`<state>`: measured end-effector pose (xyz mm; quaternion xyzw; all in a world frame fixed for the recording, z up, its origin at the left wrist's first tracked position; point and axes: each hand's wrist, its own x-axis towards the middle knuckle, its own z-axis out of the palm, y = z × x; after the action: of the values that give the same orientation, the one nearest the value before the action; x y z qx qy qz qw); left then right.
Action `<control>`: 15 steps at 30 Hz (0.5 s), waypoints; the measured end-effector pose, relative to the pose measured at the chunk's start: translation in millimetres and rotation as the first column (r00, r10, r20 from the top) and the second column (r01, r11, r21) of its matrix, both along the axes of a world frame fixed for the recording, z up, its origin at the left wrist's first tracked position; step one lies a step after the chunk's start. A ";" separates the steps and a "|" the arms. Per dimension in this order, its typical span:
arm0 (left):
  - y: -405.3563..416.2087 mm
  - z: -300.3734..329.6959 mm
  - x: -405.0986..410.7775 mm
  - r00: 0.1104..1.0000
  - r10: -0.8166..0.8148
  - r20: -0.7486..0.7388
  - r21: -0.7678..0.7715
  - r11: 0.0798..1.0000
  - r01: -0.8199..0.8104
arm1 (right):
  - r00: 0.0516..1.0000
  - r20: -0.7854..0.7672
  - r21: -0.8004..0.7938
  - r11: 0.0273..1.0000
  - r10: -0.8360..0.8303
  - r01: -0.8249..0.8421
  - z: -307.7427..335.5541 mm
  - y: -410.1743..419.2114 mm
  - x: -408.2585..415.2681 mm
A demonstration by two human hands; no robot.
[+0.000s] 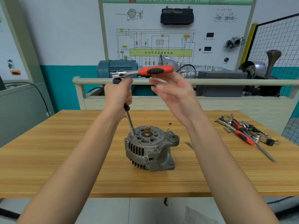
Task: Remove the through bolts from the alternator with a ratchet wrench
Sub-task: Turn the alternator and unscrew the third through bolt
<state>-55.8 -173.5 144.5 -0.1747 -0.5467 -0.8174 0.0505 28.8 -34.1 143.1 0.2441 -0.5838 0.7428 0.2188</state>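
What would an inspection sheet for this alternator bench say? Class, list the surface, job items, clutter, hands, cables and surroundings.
Surface: wooden table, small dark bits near the back.
Job's things: alternator stands shaft up; ratchet wrench sits on a long extension reaching a bolt at its top rim.
Clutter: loose tools heaped at the right rear.
Hands: left hand grips the extension; right hand open, blurred, under the wrench handle.
Cables: black cable on the grey cabinet, left.
Surroundings: wiring-diagram training board, blue motor, mesh guard.
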 end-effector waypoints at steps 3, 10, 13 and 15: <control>-16.8 -12.8 -18.3 0.996 0.080 0.041 -0.032 0.996 -0.079 | 0.926 0.190 0.492 0.848 -0.325 0.196 -16.1 11.3 -5.5; -26.6 -50.6 -39.2 0.985 0.113 0.130 -0.173 0.981 -0.090 | 0.902 0.219 0.942 0.321 -0.372 -0.096 -53.7 9.2 -9.5; -25.7 -57.9 -39.6 0.991 0.090 0.099 -0.332 0.942 -0.052 | 0.908 0.164 0.967 0.246 -0.386 -0.070 -56.8 9.7 -6.7; -22.1 -62.0 -37.8 0.995 0.067 0.071 -0.467 0.884 -0.026 | 0.916 0.119 0.981 0.186 -0.383 -0.049 -58.6 7.6 -6.6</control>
<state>-93.7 -195.7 82.5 -0.1339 -0.7322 -0.6678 0.0035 22.3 -26.5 84.6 0.1281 -0.9696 0.2085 -0.0070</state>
